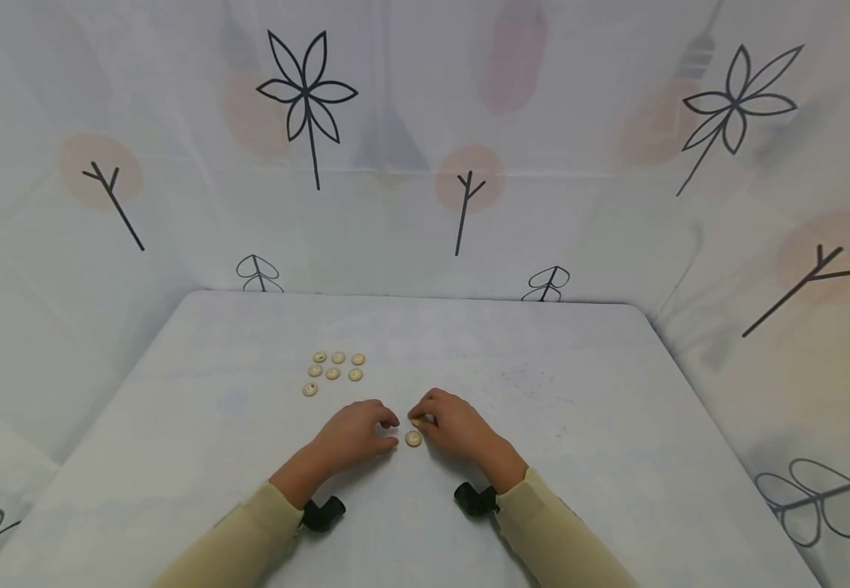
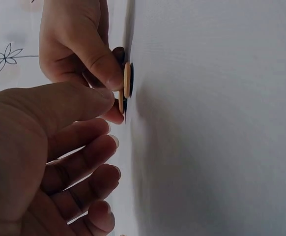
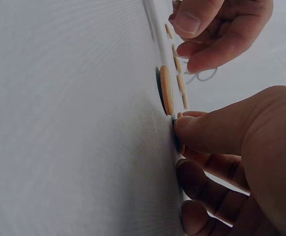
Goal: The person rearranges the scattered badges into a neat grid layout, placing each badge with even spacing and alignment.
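My right hand (image 1: 461,429) pinches a small, round wooden disc (image 1: 416,422) between thumb and fingers, low over the white table. Just in front of it, on the near side, another pale wooden disc (image 1: 413,439) lies flat. Across a small gap, my left hand (image 1: 357,433) faces the right one, fingers loosely bent with nothing in them. In the left wrist view the left thumb (image 2: 91,101) overlaps the right hand, near the edges of both discs. From the right wrist, the lying disc (image 3: 166,91) shows edge-on, while the right fingers partly hide the held one.
Several matching discs (image 1: 332,373) lie in loose rows farther back, left of the hands. The white table (image 1: 579,408) extends around them to a rounded far edge. Behind and beside it hangs a pale cloth (image 1: 395,229) printed with plants.
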`<action>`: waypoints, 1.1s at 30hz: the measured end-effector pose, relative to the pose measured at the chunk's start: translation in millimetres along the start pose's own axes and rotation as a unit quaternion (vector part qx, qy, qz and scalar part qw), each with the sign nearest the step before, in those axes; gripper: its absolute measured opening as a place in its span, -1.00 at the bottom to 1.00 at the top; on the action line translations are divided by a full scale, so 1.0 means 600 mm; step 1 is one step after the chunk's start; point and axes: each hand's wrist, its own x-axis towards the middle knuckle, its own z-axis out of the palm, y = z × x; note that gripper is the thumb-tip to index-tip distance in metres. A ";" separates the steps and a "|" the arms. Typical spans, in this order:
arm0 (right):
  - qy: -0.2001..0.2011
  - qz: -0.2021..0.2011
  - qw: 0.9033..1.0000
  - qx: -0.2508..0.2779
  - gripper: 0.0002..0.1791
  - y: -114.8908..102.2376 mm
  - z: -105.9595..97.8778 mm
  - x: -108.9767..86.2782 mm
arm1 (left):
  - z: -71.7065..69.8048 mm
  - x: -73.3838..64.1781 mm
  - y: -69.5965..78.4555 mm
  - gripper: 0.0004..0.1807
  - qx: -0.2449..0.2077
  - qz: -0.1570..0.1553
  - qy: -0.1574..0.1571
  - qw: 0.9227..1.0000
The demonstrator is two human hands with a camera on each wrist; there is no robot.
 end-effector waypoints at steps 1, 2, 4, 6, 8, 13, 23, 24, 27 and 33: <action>0.000 -0.001 1.000 0.000 -0.79 0.000 0.000 0.000 | 0.001 0.001 0.001 -0.74 0.001 0.003 -0.001 1.000; 0.000 -0.002 1.000 0.000 -0.79 0.001 0.000 0.000 | 0.002 0.002 0.003 -0.74 0.001 0.006 -0.002 1.000; 0.000 -0.006 1.000 -0.001 -0.79 0.001 -0.001 -0.001 | 0.004 0.005 0.006 -0.75 0.001 0.009 -0.002 1.000; 0.001 -0.008 1.000 0.000 -0.78 0.002 -0.003 -0.001 | 0.005 0.007 0.009 -0.74 0.003 0.013 -0.001 1.000; 0.003 -0.010 1.000 0.000 -0.78 0.002 -0.004 -0.002 | 0.008 0.010 0.011 -0.73 0.007 0.017 0.001 1.000; 0.007 -0.026 1.000 0.004 -0.79 0.001 -0.005 -0.004 | 0.017 0.015 0.018 -0.70 0.004 0.017 0.002 1.000; 0.018 -0.039 0.999 -0.018 -0.80 0.003 -0.004 -0.004 | 0.024 0.022 0.029 -0.74 0.012 0.039 0.020 0.999; 0.020 -0.043 0.999 -0.020 -0.80 0.002 -0.004 -0.004 | 0.024 0.022 0.030 -0.75 0.011 0.042 0.021 0.999; 0.022 -0.051 0.998 -0.021 -0.81 0.001 -0.005 -0.005 | 0.025 0.023 0.033 -0.77 0.012 0.049 0.021 0.999; 0.022 -0.055 0.998 -0.022 -0.81 -0.001 -0.007 -0.007 | 0.022 0.023 0.039 -0.78 0.017 0.049 0.013 0.999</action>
